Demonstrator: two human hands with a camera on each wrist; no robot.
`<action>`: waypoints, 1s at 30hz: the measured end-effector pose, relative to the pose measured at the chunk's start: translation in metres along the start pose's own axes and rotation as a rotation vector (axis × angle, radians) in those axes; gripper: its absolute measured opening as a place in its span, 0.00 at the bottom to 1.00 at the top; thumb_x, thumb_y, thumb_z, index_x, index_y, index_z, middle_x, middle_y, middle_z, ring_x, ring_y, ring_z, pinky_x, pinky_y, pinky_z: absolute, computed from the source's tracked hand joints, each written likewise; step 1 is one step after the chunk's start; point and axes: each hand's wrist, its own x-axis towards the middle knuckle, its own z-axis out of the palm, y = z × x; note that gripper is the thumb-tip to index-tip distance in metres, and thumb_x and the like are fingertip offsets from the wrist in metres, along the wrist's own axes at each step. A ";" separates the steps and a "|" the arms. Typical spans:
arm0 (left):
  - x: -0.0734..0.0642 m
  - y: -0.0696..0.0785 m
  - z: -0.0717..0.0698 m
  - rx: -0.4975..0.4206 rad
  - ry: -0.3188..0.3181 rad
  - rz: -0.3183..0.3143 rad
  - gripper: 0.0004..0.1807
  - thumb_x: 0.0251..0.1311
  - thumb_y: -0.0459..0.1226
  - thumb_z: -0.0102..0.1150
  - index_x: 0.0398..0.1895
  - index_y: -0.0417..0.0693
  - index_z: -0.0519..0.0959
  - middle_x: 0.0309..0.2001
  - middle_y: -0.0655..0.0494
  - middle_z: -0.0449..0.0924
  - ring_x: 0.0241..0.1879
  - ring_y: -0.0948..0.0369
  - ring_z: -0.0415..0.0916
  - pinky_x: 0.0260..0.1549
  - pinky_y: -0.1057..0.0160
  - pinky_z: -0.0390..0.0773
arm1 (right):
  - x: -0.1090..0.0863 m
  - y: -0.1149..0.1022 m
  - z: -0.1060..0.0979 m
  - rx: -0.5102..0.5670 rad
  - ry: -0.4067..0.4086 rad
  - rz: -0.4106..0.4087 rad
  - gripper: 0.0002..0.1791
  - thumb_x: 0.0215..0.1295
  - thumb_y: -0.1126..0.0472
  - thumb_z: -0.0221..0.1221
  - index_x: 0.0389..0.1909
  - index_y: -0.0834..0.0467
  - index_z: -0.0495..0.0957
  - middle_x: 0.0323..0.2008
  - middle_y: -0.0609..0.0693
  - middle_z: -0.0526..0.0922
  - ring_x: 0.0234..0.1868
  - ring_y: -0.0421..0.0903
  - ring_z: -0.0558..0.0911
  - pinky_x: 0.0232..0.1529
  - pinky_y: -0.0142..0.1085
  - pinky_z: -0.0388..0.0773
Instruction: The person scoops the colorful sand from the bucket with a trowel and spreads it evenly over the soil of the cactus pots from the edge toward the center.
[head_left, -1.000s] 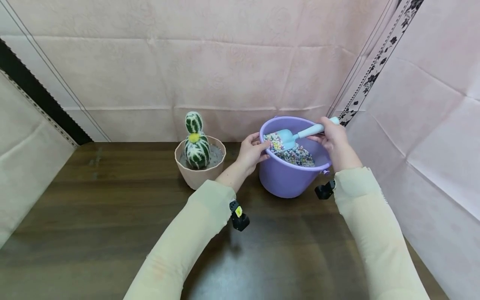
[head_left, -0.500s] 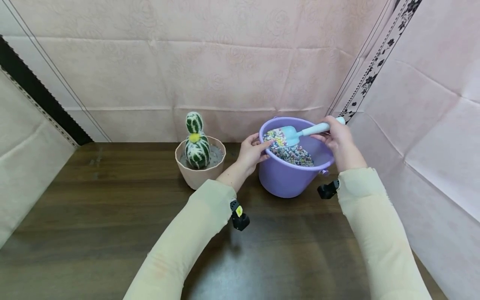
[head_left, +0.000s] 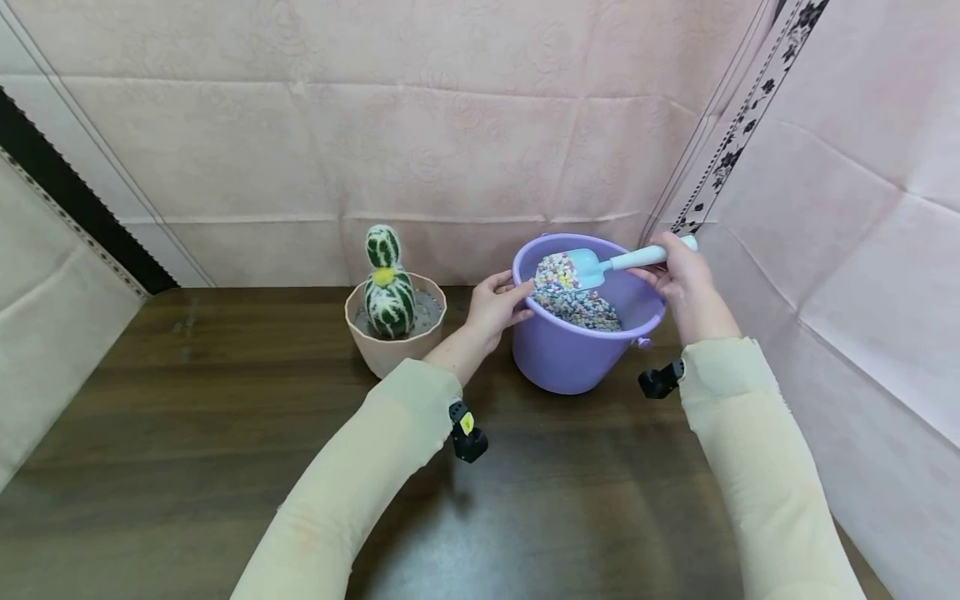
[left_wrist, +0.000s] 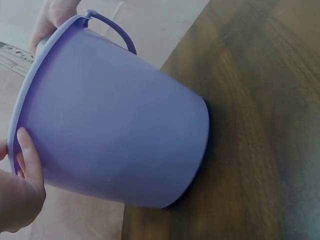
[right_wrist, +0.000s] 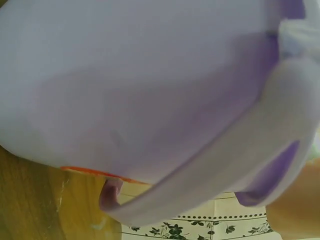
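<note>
A purple bucket [head_left: 562, 358] stands on the table, with small multicoloured pebbles [head_left: 592, 310] heaped inside. My left hand [head_left: 495, 310] grips its left rim, thumb inside and fingers outside; the left wrist view shows these fingers [left_wrist: 31, 155] against the bucket wall. In my right hand [head_left: 678, 275] is the handle of a light blue toy shovel [head_left: 589, 268], held over the bucket's right rim. The shovel's blade lies inside the bucket, at the pebbles, its tip apparently covered by them. The right wrist view is mostly filled by the bucket's side and its handle [right_wrist: 200, 170].
A potted cactus [head_left: 392, 304] in a beige pot [head_left: 390, 354] stands left of the bucket, near my left forearm. Pale cloth [head_left: 450, 150] hangs behind the dark wooden table [head_left: 247, 433], and more cloth [head_left: 862, 250] closes off the right side.
My right hand has shifted slightly to the right, drawing the shovel a little back, with pebbles now showing around its blade. The left hand keeps its hold on the rim.
</note>
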 end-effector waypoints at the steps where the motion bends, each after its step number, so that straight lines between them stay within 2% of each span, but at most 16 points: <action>1: -0.001 -0.001 -0.002 -0.011 -0.003 0.003 0.29 0.60 0.32 0.59 0.65 0.42 0.64 0.43 0.51 0.73 0.32 0.64 0.75 0.28 0.73 0.83 | 0.000 0.000 0.000 0.004 0.003 0.005 0.11 0.61 0.69 0.53 0.40 0.56 0.63 0.26 0.54 0.76 0.23 0.49 0.83 0.29 0.43 0.85; 5: -0.007 -0.003 -0.013 -0.009 -0.013 0.021 0.27 0.60 0.32 0.58 0.63 0.39 0.66 0.41 0.51 0.74 0.29 0.64 0.74 0.24 0.74 0.81 | -0.002 -0.003 -0.001 0.018 0.021 0.021 0.08 0.60 0.69 0.54 0.36 0.57 0.66 0.23 0.56 0.76 0.23 0.50 0.83 0.32 0.43 0.85; 9: -0.015 -0.005 -0.029 0.048 -0.024 0.044 0.24 0.61 0.33 0.57 0.60 0.37 0.68 0.43 0.49 0.75 0.30 0.63 0.73 0.24 0.74 0.81 | -0.003 -0.004 -0.001 0.015 0.025 0.029 0.07 0.60 0.68 0.55 0.35 0.57 0.67 0.24 0.55 0.75 0.23 0.51 0.83 0.33 0.43 0.85; 13: -0.027 -0.007 -0.044 0.109 -0.057 0.043 0.21 0.62 0.34 0.56 0.57 0.37 0.70 0.47 0.46 0.76 0.32 0.63 0.73 0.26 0.72 0.82 | -0.003 -0.004 -0.001 0.015 0.014 0.039 0.09 0.60 0.69 0.56 0.37 0.56 0.66 0.24 0.55 0.76 0.24 0.51 0.83 0.35 0.43 0.85; 18: -0.042 -0.007 -0.057 0.173 -0.118 0.028 0.20 0.63 0.35 0.55 0.56 0.38 0.70 0.45 0.50 0.77 0.32 0.64 0.74 0.31 0.68 0.84 | -0.002 -0.005 -0.003 0.044 0.015 0.058 0.13 0.60 0.70 0.56 0.41 0.54 0.65 0.24 0.56 0.76 0.25 0.52 0.83 0.40 0.44 0.84; 24: -0.056 -0.003 -0.076 0.210 -0.176 0.025 0.20 0.64 0.36 0.53 0.58 0.38 0.69 0.45 0.52 0.74 0.34 0.65 0.74 0.35 0.66 0.84 | -0.001 -0.007 -0.003 0.058 0.014 0.067 0.12 0.60 0.68 0.57 0.40 0.53 0.66 0.29 0.56 0.75 0.25 0.52 0.82 0.39 0.44 0.84; 30: -0.069 0.004 -0.100 0.254 -0.169 0.003 0.20 0.64 0.38 0.53 0.57 0.39 0.69 0.40 0.56 0.74 0.34 0.66 0.75 0.35 0.67 0.84 | -0.001 -0.007 0.002 0.070 -0.005 0.082 0.13 0.61 0.68 0.56 0.40 0.52 0.65 0.36 0.53 0.72 0.27 0.51 0.81 0.45 0.43 0.82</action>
